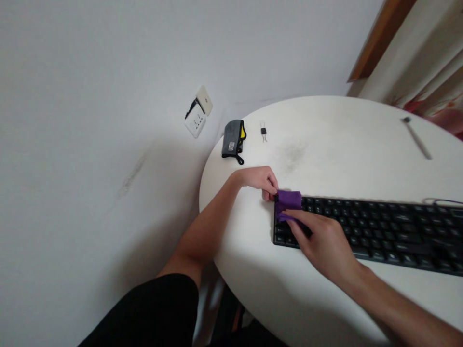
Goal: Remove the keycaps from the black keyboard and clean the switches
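A black keyboard [383, 226] lies on the white round table [340, 144], its left end in front of me. Over its top left keys is spread a small purple cloth [289, 198]. My left hand [264, 182] is closed at the keyboard's top left corner, thumb and fingers pinching there right beside the cloth's edge. The thumb and fingers of my right hand [321, 241] pinch the lower part of the cloth and press it on the left keys. That hand covers some of the lower left keys.
A folded grey cloth [230, 140] with black trim and a black binder clip [264, 131] lie near the table's back left. A slim grey tool [417, 139] rests at the far right. The wall with its sockets [196, 120] borders the table; a curtain [412, 62] hangs right.
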### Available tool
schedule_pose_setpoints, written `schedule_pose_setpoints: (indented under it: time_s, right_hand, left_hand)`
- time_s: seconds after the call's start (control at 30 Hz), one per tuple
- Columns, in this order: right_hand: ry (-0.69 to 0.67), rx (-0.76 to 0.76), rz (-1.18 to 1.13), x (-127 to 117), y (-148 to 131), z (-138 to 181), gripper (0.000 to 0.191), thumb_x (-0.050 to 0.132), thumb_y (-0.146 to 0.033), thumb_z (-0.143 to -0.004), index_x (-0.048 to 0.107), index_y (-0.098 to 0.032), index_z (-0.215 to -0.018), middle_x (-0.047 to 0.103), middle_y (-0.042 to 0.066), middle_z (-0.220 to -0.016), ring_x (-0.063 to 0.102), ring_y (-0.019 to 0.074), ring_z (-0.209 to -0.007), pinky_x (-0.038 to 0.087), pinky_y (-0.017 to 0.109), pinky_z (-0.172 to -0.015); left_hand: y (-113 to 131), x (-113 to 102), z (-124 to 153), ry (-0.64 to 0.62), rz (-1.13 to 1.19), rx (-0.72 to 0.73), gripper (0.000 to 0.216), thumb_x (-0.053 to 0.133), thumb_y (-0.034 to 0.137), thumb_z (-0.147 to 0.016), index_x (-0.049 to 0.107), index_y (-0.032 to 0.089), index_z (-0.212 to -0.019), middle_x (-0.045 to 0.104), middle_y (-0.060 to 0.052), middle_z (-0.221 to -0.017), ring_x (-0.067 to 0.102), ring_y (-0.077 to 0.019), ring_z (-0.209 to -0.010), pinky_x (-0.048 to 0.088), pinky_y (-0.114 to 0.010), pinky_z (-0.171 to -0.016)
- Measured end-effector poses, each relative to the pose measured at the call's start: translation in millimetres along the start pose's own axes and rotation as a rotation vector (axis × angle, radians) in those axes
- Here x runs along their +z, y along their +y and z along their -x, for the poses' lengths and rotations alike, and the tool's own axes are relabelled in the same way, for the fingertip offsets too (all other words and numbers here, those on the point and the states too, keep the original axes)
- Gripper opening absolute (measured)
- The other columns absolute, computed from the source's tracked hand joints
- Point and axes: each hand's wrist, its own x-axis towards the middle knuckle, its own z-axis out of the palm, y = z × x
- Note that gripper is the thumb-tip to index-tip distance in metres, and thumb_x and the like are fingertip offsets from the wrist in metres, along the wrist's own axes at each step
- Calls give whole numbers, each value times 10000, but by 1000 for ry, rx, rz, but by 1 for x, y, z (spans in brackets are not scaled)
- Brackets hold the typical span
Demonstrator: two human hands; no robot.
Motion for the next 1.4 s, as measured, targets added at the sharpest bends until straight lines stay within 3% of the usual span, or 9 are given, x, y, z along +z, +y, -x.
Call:
schedule_pose_setpoints:
  time_s: [0.27, 0.53, 0.7, 0.87, 0.97, 1.07, 1.2, 1.27, 1.4]
  right_hand:
    - [434, 196, 17, -28, 8, -19, 177, 595, -279, -901, 719, -190, -991, 765, 41, -887, 728, 204, -781, 582, 296, -725]
    - [-6, -142, 162, 20, 5, 4, 246, 533, -126, -909, 685, -142, -1101, 703, 123, -1184, 655, 250, -1123, 527, 396, -985]
    - [-78, -155, 101, 31, -12, 24, 268, 514, -77, -894, 684, -119, -1096, 689, 149, -1205, 651, 259, -1126, 516, 409, -995]
    - [-127, -26, -246, 25, -23, 23, 239, 542, -136, -909, 689, -208, -1083, 751, 44, -1034, 715, 184, -924, 568, 307, -860]
    - [13, 170, -409, 8, -18, 7, 162, 561, -194, -911, 699, -208, -995, 755, 22, -900, 719, 169, -818, 581, 263, -737]
    - [328, 291, -453, -17, -5, -13, 127, 601, -251, -898, 686, -179, -958, 742, 34, -833, 708, 167, -717, 583, 266, -658]
    - [675, 238, -351, -36, 8, -25, 177, 600, -246, -901, 660, -189, -1057, 743, 63, -950, 721, 188, -816, 597, 341, -778]
    - [645, 139, -260, -33, 12, -23, 205, 577, -205, -906, 656, -202, -1096, 726, 77, -1082, 699, 210, -993, 551, 400, -937]
    - [247, -20, -98, -8, 18, -15, 257, 514, -125, -918, 661, -204, -1113, 695, 76, -1204, 599, 224, -1210, 474, 433, -1062]
  left_hand:
    - [6, 1, 2, 5, -75, 14, 186, 760, 302, -738, 766, 127, -803, 746, -73, -709, 663, -127, -520, 476, -199, -514]
    - [4, 0, 1, 9, -68, 4, 263, 783, 372, -722, 759, 118, -789, 728, -81, -649, 632, -128, -477, 462, -209, -475]
    - [2, -1, 1, -2, -68, 3, 269, 766, 388, -744, 759, 128, -813, 735, -77, -675, 642, -126, -497, 478, -212, -499]
    - [-1, -3, 1, -7, -76, 12, 261, 758, 379, -755, 763, 132, -836, 742, -80, -696, 642, -121, -500, 471, -202, -497]
    - [2, -3, 2, -4, -103, 11, 263, 754, 384, -759, 764, 129, -822, 739, -78, -693, 641, -119, -506, 468, -195, -496]
    - [4, -2, 2, 9, -134, 18, 263, 764, 389, -745, 765, 129, -788, 729, -72, -661, 631, -119, -489, 467, -199, -492]
    - [3, -3, 2, 10, -98, 5, 255, 777, 378, -730, 767, 133, -802, 732, -76, -672, 626, -115, -480, 462, -199, -490]
    - [2, -4, 2, -3, -89, 6, 255, 776, 372, -731, 768, 135, -824, 734, -75, -682, 631, -116, -490, 462, -197, -495]
    - [2, -5, 1, -14, -104, 5, 249, 760, 365, -746, 761, 124, -809, 731, -74, -677, 627, -112, -487, 457, -192, -492]
